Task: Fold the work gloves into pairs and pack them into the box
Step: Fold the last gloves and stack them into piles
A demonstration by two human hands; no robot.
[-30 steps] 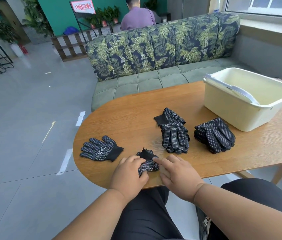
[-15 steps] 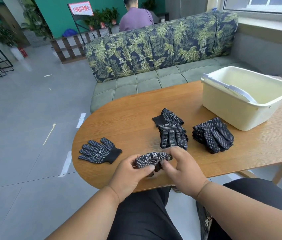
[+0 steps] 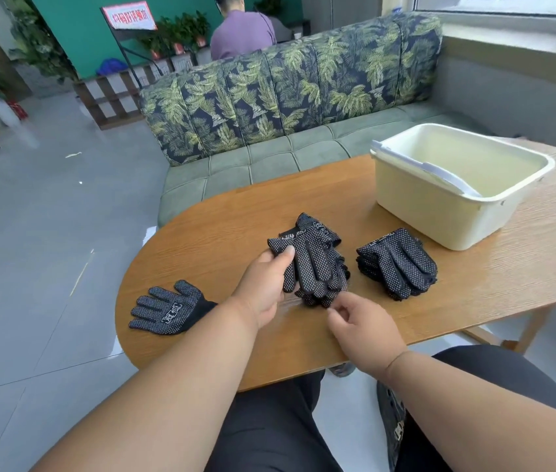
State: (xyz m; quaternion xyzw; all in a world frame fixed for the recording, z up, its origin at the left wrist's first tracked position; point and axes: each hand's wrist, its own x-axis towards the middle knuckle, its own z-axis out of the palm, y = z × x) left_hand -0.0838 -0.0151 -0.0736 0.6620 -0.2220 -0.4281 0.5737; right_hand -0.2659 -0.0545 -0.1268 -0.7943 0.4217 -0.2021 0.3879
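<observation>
A long sofa (image 3: 290, 107) with green leaf cushions sits behind the wooden counter (image 3: 235, 226). Past it, a person in a purple shirt (image 3: 242, 35) sits facing away. Potted plants (image 3: 181, 32) line a green wall (image 3: 75, 25), beside a red-and-white sign (image 3: 129, 16).

There is only one view, from a wide-angle camera on the person's head, so no second view shares the scene. It looks forward and down from close above, and the left hand (image 3: 263, 287) and the right hand (image 3: 365, 330) sit near the middle of the picture with both forearms entering from the bottom edge. Beyond the hands the view reaches over the table (image 3: 222, 240) to the sofa (image 3: 290, 90) behind it.
</observation>
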